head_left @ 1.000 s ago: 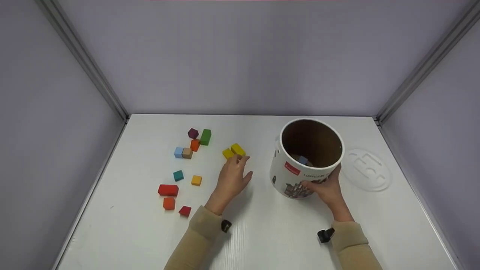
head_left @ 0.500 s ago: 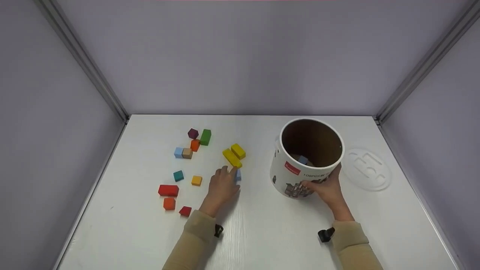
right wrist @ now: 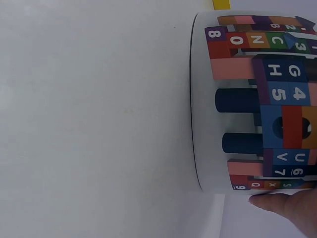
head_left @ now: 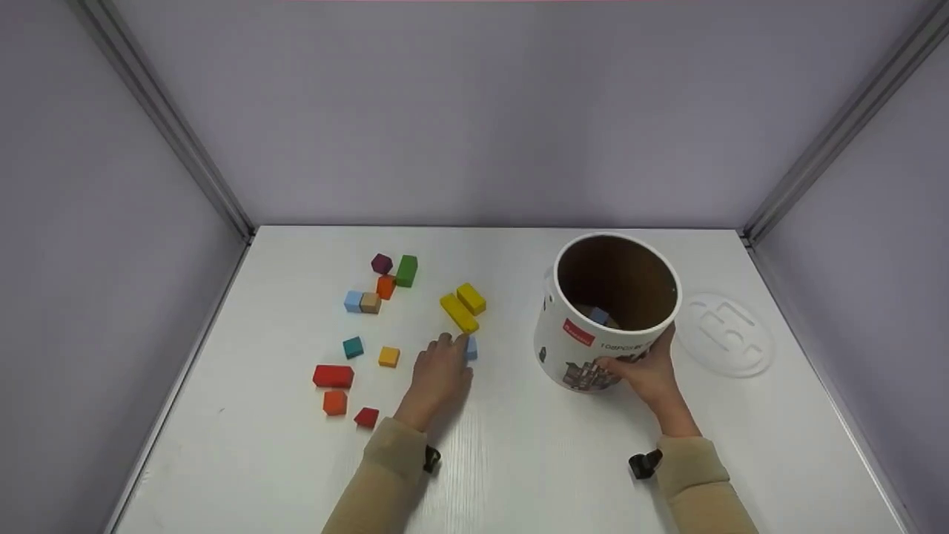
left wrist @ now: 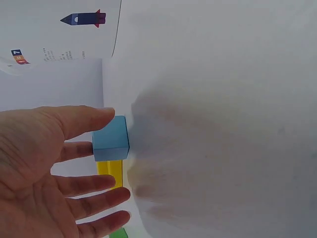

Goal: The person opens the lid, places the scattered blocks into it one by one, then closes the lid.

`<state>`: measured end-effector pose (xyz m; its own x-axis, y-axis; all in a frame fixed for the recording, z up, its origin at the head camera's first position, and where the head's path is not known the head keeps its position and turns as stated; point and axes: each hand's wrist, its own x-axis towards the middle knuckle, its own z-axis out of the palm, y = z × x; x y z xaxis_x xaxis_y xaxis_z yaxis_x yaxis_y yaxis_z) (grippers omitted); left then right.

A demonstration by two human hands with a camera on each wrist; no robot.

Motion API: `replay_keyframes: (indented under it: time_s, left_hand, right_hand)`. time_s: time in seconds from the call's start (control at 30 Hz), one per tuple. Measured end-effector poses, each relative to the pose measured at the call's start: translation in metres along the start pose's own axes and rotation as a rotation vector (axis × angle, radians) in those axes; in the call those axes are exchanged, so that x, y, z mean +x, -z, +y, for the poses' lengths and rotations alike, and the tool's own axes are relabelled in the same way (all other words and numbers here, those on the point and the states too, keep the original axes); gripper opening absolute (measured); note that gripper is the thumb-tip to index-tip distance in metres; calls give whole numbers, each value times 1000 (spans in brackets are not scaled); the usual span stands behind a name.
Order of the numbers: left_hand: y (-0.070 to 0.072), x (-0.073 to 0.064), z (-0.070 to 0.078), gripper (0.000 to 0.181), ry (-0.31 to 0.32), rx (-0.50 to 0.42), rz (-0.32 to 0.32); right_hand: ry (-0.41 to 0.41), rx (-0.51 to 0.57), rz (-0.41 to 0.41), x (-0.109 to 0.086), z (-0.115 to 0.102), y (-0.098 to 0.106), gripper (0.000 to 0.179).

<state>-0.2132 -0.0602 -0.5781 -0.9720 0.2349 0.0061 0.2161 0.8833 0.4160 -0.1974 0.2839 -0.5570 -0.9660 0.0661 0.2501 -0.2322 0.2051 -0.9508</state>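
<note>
1. The left hand (head_left: 439, 371) is spread wide: thumb and fingers stand apart, fairly straight, not curled into a fist.
2. Its thumb and index finger lie at a light blue, square-edged block (left wrist: 111, 140) on the white tabletop (head_left: 519, 460). In the left wrist view the thumb tip overlaps the block's edge, and the index finger runs behind it; whether they press on it I cannot tell.
3. The other three fingers fan out beside the block, clear of it.
4. Just beyond that block lies a long yellow rectangular block (head_left: 459, 313), with a shorter yellow rectangular block (head_left: 471, 298) next to it.
5. The right hand (head_left: 654, 382) grasps a white, printed cylindrical bucket (head_left: 552, 356) low on its right side, thumb across the printed front and fingers around the side, partly hidden.
6. The bucket stands upright, right of the light blue block and well apart from it; a bluish block (head_left: 599, 317) shows inside.
7. A translucent embossed round lid (head_left: 725, 335) lies flat on the tabletop, just right of the bucket.
8. Left of the left hand sit an amber cube (head_left: 389, 357), a teal cube (head_left: 353, 347) and a red rectangular block (head_left: 333, 376); farther back, a green rectangular block (head_left: 406, 271) lies near a dark purple block (head_left: 382, 264).
</note>
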Motion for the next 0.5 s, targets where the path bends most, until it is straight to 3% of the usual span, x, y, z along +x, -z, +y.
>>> replay_keyframes:
  time_s: [0.23,0.5]
  left_hand:
    - [1,4,-1,27,-22,-43,21]
    - [0,7,-1,19,-18,-117,30]
  right_hand:
    - [67,37,-27,-3,-21,-3,131]
    - [21,-19,-23,-6,-32,-4,131]
